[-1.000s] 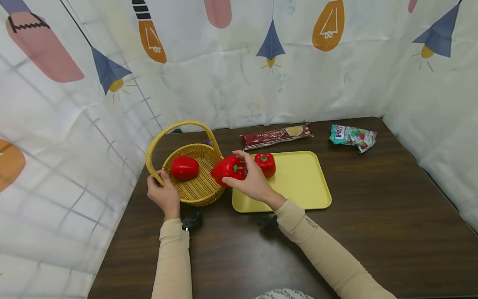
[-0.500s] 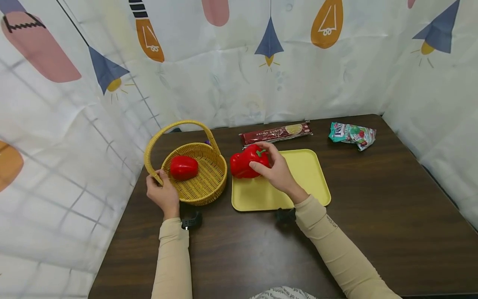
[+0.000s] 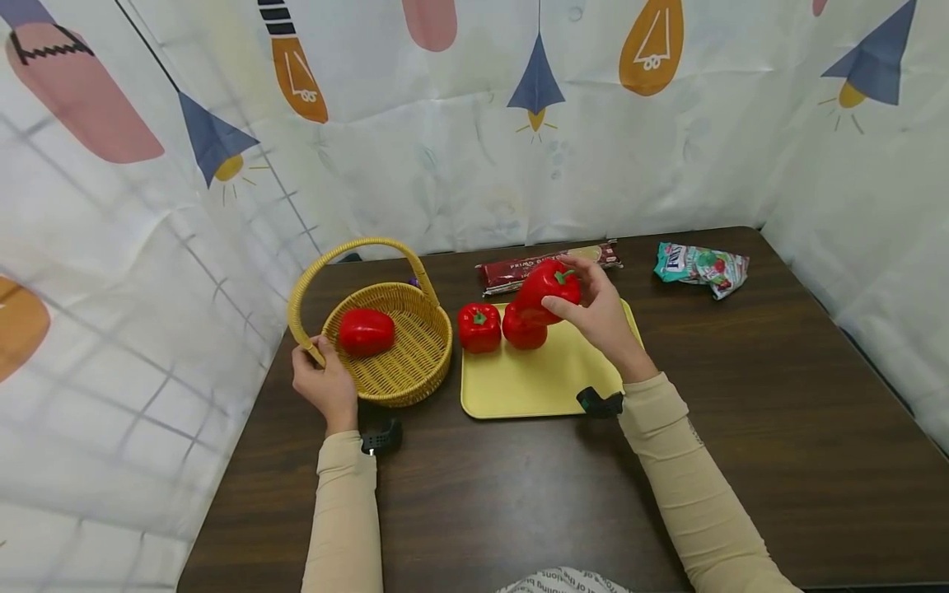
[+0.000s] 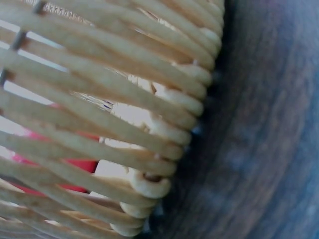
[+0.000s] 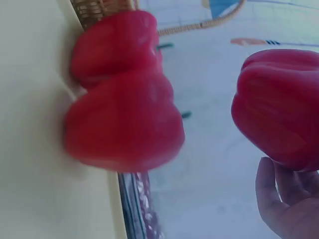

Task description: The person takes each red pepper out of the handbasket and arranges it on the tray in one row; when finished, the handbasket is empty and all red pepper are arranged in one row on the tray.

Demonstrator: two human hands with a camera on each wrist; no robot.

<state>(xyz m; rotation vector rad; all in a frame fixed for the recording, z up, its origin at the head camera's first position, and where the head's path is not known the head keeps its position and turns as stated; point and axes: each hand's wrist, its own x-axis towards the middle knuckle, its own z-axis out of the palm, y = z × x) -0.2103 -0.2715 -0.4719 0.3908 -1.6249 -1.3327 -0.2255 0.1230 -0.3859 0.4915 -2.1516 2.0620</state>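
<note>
At twelve o'clock over the tray (image 3: 544, 383): right hand (image 3: 604, 321) grips a held pepper (image 3: 545, 290), apart from the stem-up pepper (image 3: 479, 333) at ten and its neighbour (image 3: 525, 336) at eleven. A second ago the gripped one hung by the basket (image 3: 413, 354), at the tray's nine. Left hand (image 3: 329, 391) grasps the handle (image 3: 296, 313) at the basket's eight. By my reading, work now centres on the tray; one red piece (image 3: 366, 332) lies at the basket's ten.

Your desk (image 3: 801, 428) has a dark brown wood-grain top. The yellow tray (image 3: 530, 391) lies on it; just left of the tray you have a yellow wicker basket (image 3: 404, 371), behind the tray a dark red packet (image 3: 511, 273), and beyond the tray's far right corner a teal printed bag (image 3: 700, 266).
</note>
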